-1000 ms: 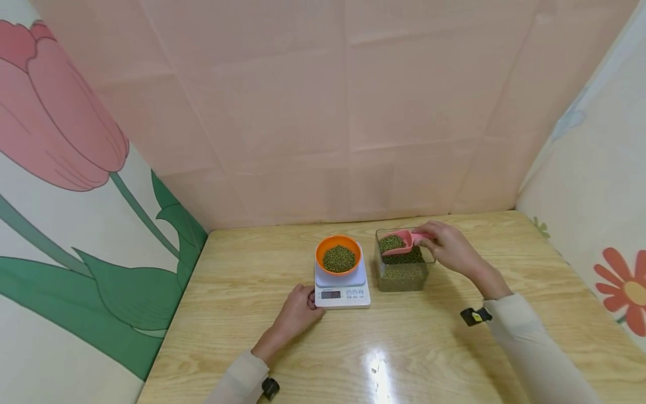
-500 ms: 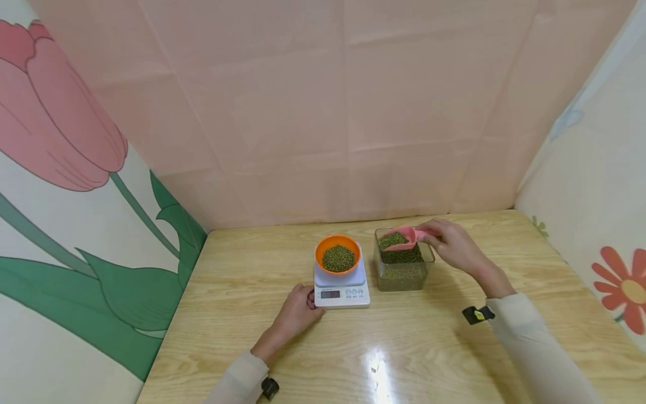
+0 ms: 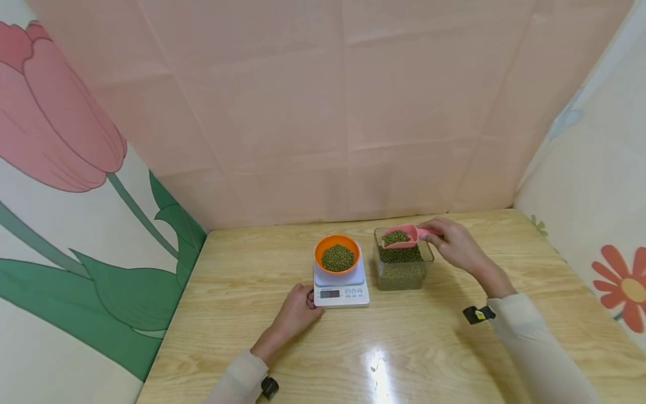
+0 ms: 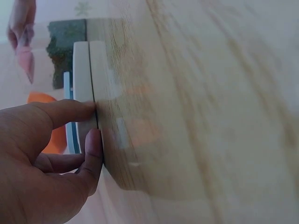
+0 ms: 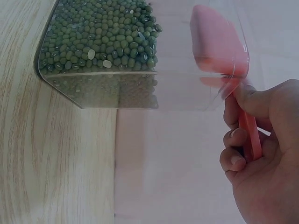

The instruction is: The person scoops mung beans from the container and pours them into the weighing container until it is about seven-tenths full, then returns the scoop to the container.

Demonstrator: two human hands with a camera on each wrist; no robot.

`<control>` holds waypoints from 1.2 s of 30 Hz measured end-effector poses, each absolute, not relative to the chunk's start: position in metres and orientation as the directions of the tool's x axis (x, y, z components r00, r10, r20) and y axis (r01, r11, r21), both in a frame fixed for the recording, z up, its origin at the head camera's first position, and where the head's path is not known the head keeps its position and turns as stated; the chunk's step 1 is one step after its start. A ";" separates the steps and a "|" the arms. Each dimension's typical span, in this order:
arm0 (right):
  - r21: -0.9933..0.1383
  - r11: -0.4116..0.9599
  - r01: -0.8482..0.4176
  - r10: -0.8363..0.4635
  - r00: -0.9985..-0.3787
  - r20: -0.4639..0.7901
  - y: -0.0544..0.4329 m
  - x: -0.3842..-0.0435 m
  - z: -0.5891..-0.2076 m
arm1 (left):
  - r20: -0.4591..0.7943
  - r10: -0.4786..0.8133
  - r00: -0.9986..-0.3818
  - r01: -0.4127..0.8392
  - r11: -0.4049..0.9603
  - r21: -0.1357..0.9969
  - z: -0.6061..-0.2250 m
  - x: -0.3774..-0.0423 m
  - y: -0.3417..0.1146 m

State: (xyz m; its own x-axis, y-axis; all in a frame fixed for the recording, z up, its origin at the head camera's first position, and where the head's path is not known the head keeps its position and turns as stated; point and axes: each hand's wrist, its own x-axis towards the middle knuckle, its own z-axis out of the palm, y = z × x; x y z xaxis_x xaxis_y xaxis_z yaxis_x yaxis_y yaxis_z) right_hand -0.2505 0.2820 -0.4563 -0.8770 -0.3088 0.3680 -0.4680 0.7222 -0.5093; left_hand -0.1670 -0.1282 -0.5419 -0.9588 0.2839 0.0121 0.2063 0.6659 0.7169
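A pink scoop (image 3: pixel 415 235) heaped with green mung beans (image 3: pixel 396 237) is held by its handle in my right hand (image 3: pixel 456 245). The bowl of the scoop is over the clear square container (image 3: pixel 402 282), above the beans inside. In the right wrist view, my fingers curl round the scoop's handle (image 5: pixel 251 135) just outside the container wall. To the left, an orange bowl (image 3: pixel 317 259) of mung beans stands on a white digital kitchen scale (image 3: pixel 335 304). My left hand (image 3: pixel 296 311) grips the scale's front left corner, thumb and fingertips against its edges in the left wrist view.
The wood-grain table (image 3: pixel 242 269) backs onto a pink sheet (image 3: pixel 303 140). Side walls carry a tulip picture (image 3: pixel 75 123) on the left and a red flower picture (image 3: pixel 631 289) on the right. The container stands close beside the scale.
The loaded scoop has risen slightly and levelled over the container, moving a little to the right. My left hand and the scale have stayed in place.
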 end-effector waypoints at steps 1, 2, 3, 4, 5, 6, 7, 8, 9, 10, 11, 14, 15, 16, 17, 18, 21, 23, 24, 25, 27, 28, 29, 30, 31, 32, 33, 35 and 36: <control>-0.509 0.723 -0.468 -0.308 -0.877 0.368 0.282 -0.250 -0.456 | 0.013 0.284 -0.959 0.207 0.665 0.718 -0.542 -0.167 -0.128; -0.507 0.724 -0.467 -0.307 -0.877 0.370 0.282 -0.251 -0.456 | 0.012 0.282 -0.959 0.204 0.664 0.720 -0.542 -0.167 -0.128; -0.507 0.725 -0.466 -0.306 -0.878 0.369 0.283 -0.250 -0.457 | 0.009 0.280 -0.960 0.200 0.664 0.721 -0.542 -0.166 -0.128; -0.507 0.725 -0.466 -0.305 -0.878 0.370 0.283 -0.250 -0.457 | 0.011 0.279 -0.960 0.201 0.663 0.721 -0.542 -0.166 -0.129; -0.508 0.725 -0.465 -0.303 -0.878 0.370 0.283 -0.250 -0.457 | 0.013 0.279 -0.960 0.203 0.663 0.720 -0.542 -0.166 -0.129; -0.509 0.724 -0.465 -0.302 -0.878 0.372 0.283 -0.250 -0.457 | 0.010 0.278 -0.961 0.199 0.663 0.722 -0.542 -0.166 -0.129; -0.509 0.725 -0.464 -0.299 -0.878 0.374 0.283 -0.249 -0.457 | 0.004 0.275 -0.962 0.192 0.663 0.724 -0.542 -0.166 -0.129; -0.509 0.725 -0.465 -0.298 -0.877 0.376 0.283 -0.249 -0.457 | -0.001 0.273 -0.962 0.188 0.663 0.724 -0.542 -0.165 -0.128; -0.507 0.725 -0.466 -0.298 -0.876 0.379 0.283 -0.249 -0.457 | -0.003 0.272 -0.962 0.185 0.665 0.724 -0.542 -0.165 -0.128; -0.506 0.725 -0.468 -0.298 -0.875 0.382 0.283 -0.249 -0.457 | -0.004 0.271 -0.963 0.184 0.665 0.724 -0.542 -0.165 -0.128; -0.505 0.725 -0.469 -0.298 -0.874 0.385 0.283 -0.248 -0.457 | -0.005 0.271 -0.963 0.183 0.664 0.725 -0.542 -0.165 -0.128; -0.496 0.728 -0.474 -0.298 -0.870 0.394 0.283 -0.248 -0.457 | -0.002 0.269 -0.963 0.184 0.665 0.723 -0.543 -0.165 -0.128; -0.492 0.729 -0.476 -0.299 -0.868 0.398 0.283 -0.248 -0.457 | 0.000 0.269 -0.963 0.186 0.664 0.724 -0.543 -0.165 -0.128; -0.489 0.729 -0.479 -0.298 -0.866 0.402 0.283 -0.248 -0.457 | 0.003 0.270 -0.963 0.188 0.663 0.725 -0.544 -0.166 -0.128; -0.486 0.730 -0.481 -0.298 -0.863 0.407 0.283 -0.248 -0.457 | 0.005 0.270 -0.963 0.189 0.661 0.726 -0.544 -0.166 -0.128; -0.484 0.730 -0.483 -0.298 -0.862 0.411 0.283 -0.248 -0.457 | 0.003 0.269 -0.963 0.186 0.660 0.728 -0.544 -0.166 -0.128; -0.478 0.730 -0.488 -0.297 -0.857 0.421 0.283 -0.248 -0.456 | 0.008 0.271 -0.963 0.191 0.658 0.729 -0.543 -0.165 -0.128; -0.479 0.730 -0.488 -0.297 -0.857 0.421 0.283 -0.247 -0.455 | 0.005 0.269 -0.963 0.187 0.658 0.729 -0.543 -0.165 -0.128; -0.480 0.729 -0.489 -0.297 -0.857 0.421 0.283 -0.247 -0.454 | 0.002 0.269 -0.963 0.185 0.659 0.729 -0.543 -0.165 -0.128; -0.479 0.728 -0.490 -0.298 -0.856 0.422 0.283 -0.246 -0.453 | 0.000 0.268 -0.963 0.184 0.661 0.728 -0.542 -0.165 -0.128; -0.481 0.725 -0.493 -0.300 -0.855 0.423 0.282 -0.246 -0.452 | -0.005 0.267 -0.964 0.179 0.662 0.728 -0.542 -0.165 -0.128; -0.481 0.723 -0.495 -0.302 -0.854 0.424 0.282 -0.246 -0.451 | -0.011 0.265 -0.964 0.174 0.664 0.727 -0.542 -0.165 -0.128; -0.482 0.721 -0.498 -0.304 -0.852 0.426 0.281 -0.245 -0.450 | -0.011 0.265 -0.964 0.175 0.665 0.726 -0.542 -0.165 -0.128; -0.482 0.719 -0.500 -0.305 -0.851 0.428 0.281 -0.245 -0.449 | -0.010 0.266 -0.964 0.176 0.666 0.725 -0.541 -0.165 -0.128; -0.482 0.718 -0.502 -0.305 -0.850 0.430 0.280 -0.245 -0.448 | -0.009 0.265 -0.964 0.177 0.667 0.724 -0.541 -0.166 -0.128; -0.484 0.717 -0.502 -0.304 -0.849 0.431 0.280 -0.245 -0.447 | -0.004 0.268 -0.964 0.182 0.666 0.723 -0.541 -0.166 -0.128; -0.484 0.716 -0.504 -0.304 -0.848 0.434 0.280 -0.245 -0.446 | -0.003 0.267 -0.964 0.182 0.666 0.724 -0.541 -0.166 -0.128; -0.490 0.713 -0.501 -0.300 -0.850 0.434 0.279 -0.244 -0.444 | 0.006 0.271 -0.962 0.192 0.664 0.723 -0.541 -0.166 -0.128; -0.491 0.713 -0.501 -0.298 -0.850 0.434 0.279 -0.244 -0.443 | 0.010 0.272 -0.962 0.195 0.664 0.722 -0.541 -0.166 -0.128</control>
